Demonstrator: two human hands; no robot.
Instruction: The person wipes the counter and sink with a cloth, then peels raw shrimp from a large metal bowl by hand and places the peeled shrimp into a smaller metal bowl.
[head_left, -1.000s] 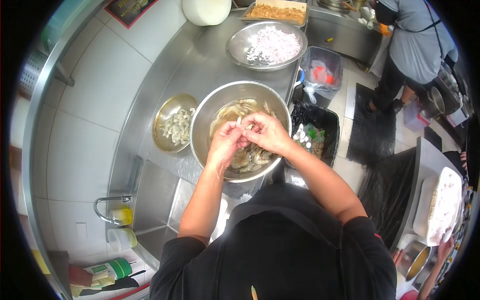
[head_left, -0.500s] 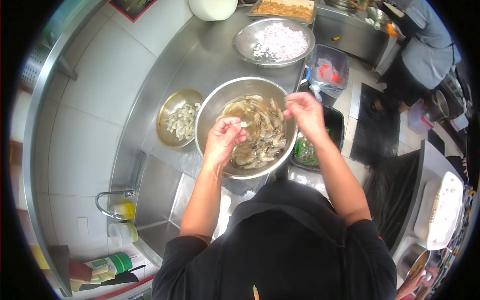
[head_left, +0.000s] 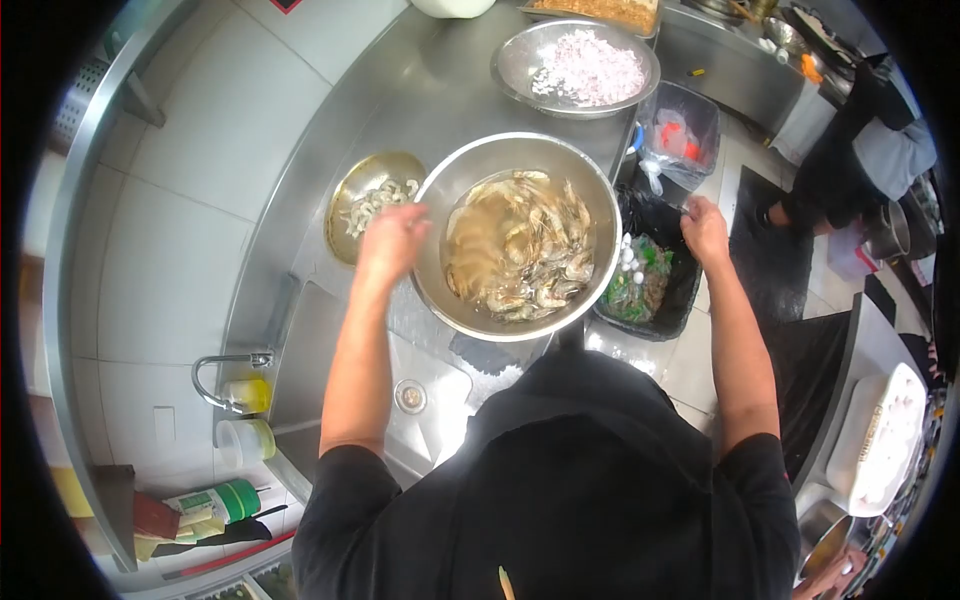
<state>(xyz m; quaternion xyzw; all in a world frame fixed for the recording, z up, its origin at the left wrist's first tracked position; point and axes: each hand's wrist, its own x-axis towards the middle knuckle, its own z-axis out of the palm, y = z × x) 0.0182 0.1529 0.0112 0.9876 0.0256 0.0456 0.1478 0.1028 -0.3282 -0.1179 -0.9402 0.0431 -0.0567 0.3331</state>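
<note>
A large metal bowl (head_left: 425,290) stands on the steel counter with whole shrimp (head_left: 530,240) in cloudy water. Left of it is a smaller metal bowl (head_left: 345,190) with peeled shrimp (head_left: 378,202) in it. My left hand (head_left: 395,240) is over the near right rim of the smaller bowl; motion smears its fingers, so I cannot tell whether it holds anything. Right of the large bowl, my right hand (head_left: 706,232) is above the edge of a black-lined bin (head_left: 685,300) with scraps in it. Its fingers are closed together, and what they hold is too small to make out.
A bowl of chopped pale pink pieces (head_left: 585,70) stands farther back, near a tray of orange-brown food (head_left: 600,12). A lined bin (head_left: 685,120) stands beyond the counter's right edge. A sink (head_left: 410,395) and faucet (head_left: 235,365) are near left. Another person (head_left: 870,140) stands far right.
My left hand has moved left from over the large bowl, where it held a small pale piece, to the smaller bowl. My right hand has moved right, to the bin. The view has shifted.
</note>
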